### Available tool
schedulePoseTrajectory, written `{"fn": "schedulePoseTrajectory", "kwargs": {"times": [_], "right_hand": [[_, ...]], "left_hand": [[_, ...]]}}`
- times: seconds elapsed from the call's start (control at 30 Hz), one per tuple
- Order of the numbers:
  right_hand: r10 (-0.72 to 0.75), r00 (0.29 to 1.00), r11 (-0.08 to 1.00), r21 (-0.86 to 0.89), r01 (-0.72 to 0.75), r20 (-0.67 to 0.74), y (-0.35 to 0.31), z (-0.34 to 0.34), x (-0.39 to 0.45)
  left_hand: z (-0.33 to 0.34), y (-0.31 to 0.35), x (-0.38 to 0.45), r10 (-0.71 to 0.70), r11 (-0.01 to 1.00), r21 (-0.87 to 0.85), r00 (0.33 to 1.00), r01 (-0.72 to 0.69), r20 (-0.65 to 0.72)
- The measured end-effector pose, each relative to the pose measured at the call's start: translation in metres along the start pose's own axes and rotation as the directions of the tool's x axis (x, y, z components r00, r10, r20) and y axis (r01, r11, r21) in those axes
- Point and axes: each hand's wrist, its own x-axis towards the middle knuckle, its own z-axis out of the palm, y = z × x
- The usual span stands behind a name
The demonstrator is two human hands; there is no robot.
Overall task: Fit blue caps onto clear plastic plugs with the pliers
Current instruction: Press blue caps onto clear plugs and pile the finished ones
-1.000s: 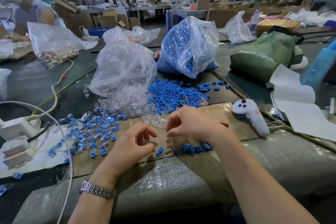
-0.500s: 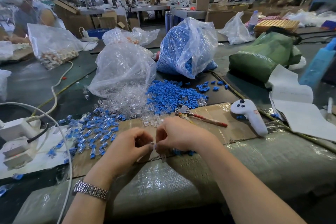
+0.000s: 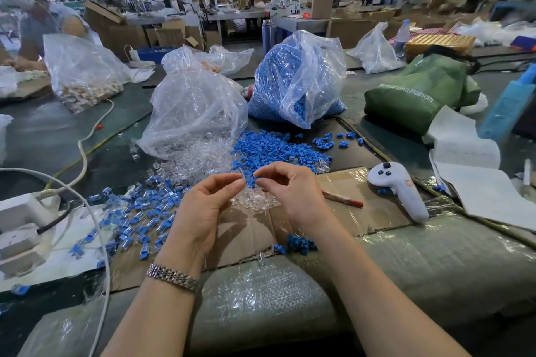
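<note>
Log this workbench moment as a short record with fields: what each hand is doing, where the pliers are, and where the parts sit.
left hand: raised above the cardboard, fingertips pinching a small part, too small to identify
right hand: fingertips pinching a blue cap, meeting the left
pliers: lying on the cardboard, only the red handle showing past the right hand
loose blue caps: heaped behind the hands
capped plugs: scattered left of the left hand
controller: white, on the cardboard to the right

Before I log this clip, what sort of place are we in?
Most likely a factory assembly floor. Bulk bags of blue caps and clear plugs spill onto a long workbench, another worker sits further along, and cartons stack up behind.
</note>
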Motion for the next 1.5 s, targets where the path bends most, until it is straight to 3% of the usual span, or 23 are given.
{"fn": "schedulePoseTrajectory", "kwargs": {"times": [0.13,0.33,0.8,1.03,1.23,1.37,1.5], "right_hand": [[-0.063,0.995,0.998,-0.023,0.061,-0.081,0.011,0.005,-0.004],[-0.234,0.965,0.971,-0.087,0.225,-0.12,0.014,0.016,-0.01],[-0.333,0.943,0.929,-0.178,0.324,-0.02,0.015,0.013,-0.009],[-0.391,0.919,0.838,-0.395,0.377,0.047,0.013,0.011,-0.013],[-0.419,0.904,0.826,-0.379,0.417,0.082,0.007,0.01,-0.014],[-0.39,0.912,0.819,-0.406,0.406,0.125,0.003,0.006,-0.012],[-0.386,0.911,0.816,-0.406,0.411,0.148,-0.004,0.001,-0.01]], "left_hand": [[-0.004,-0.006,0.002,-0.036,0.977,-0.208,0.998,0.044,0.041],[-0.011,-0.009,0.002,-0.14,0.94,-0.297,0.984,0.168,0.112],[-0.009,-0.012,0.003,-0.111,0.941,-0.298,0.977,0.162,0.18],[-0.006,-0.015,0.001,0.064,0.987,-0.158,0.987,-0.04,0.151],[-0.006,-0.014,-0.002,-0.061,0.988,-0.13,0.978,0.088,0.198],[-0.006,-0.013,-0.003,-0.015,1.0,0.014,0.99,0.014,0.139],[-0.008,-0.011,-0.003,0.009,0.999,-0.038,0.983,-0.002,0.182]]}}
